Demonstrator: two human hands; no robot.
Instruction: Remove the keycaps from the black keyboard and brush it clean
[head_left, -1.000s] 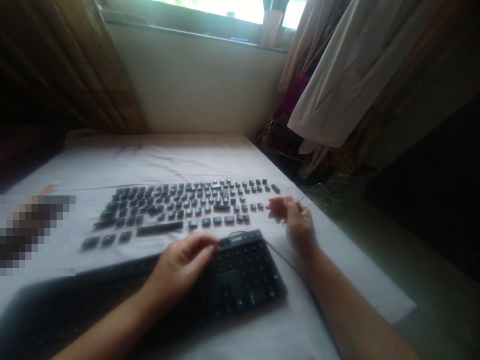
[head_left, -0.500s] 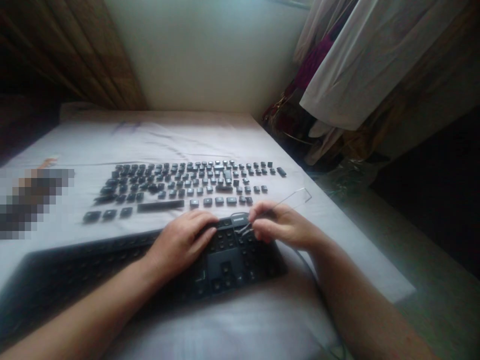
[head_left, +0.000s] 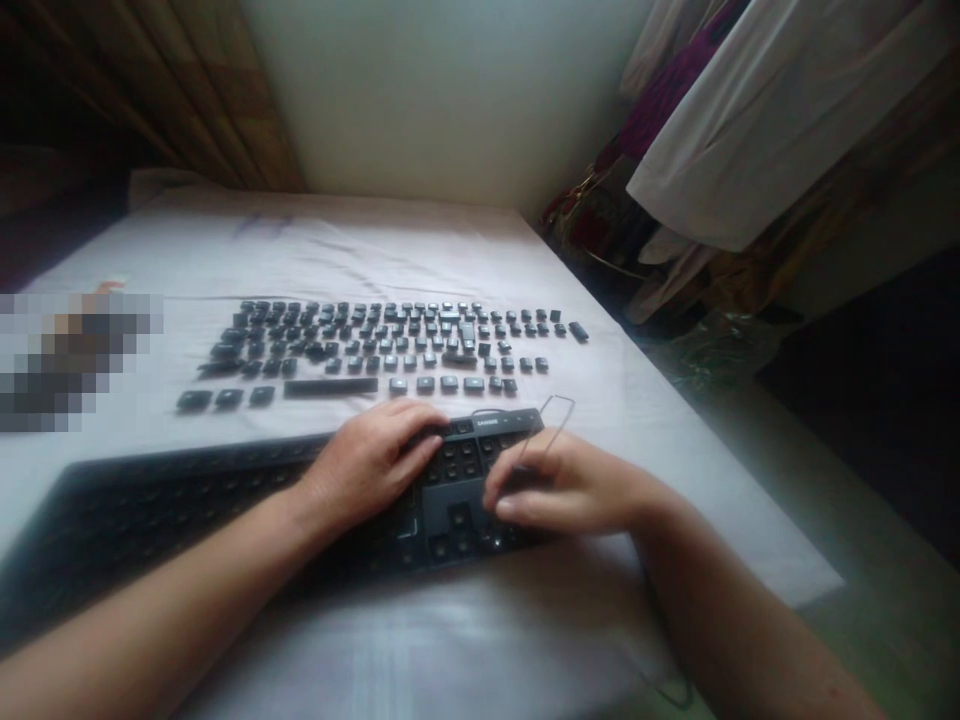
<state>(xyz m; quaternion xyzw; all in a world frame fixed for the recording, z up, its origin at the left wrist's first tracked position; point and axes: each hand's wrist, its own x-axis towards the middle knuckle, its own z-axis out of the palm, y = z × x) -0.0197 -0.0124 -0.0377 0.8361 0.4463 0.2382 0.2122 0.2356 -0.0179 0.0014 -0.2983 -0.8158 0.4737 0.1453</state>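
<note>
A black keyboard (head_left: 457, 495) with its keycaps off lies at a slant before me, its switches bare. My left hand (head_left: 379, 450) rests on the keyboard's upper middle, fingers bent over toward the top edge and thumb close beside them, gripping it. Over the number pad end, my right hand (head_left: 544, 485) is closed on a thin wire keycap puller (head_left: 564, 400). The puller's bent loop sticks up behind the knuckles; its lower tips are hidden by the fingers. Beyond the keyboard, loose black keycaps (head_left: 450, 383) stand in rows, with the long space bar (head_left: 331, 387) among them.
A white cloth (head_left: 420, 240) covers the surface, whose right edge drops off to the floor. Clothes (head_left: 720, 150) hang at the right, and a curtain (head_left: 202, 90) at the left. A cable (head_left: 667, 690) trails at lower right. A blurred-out patch (head_left: 75, 360) lies at left.
My right hand has moved down and nearer on the number pad, and the puller's loop has swung more upright. The left hand keeps its place on the keyboard. The view has shifted slightly.
</note>
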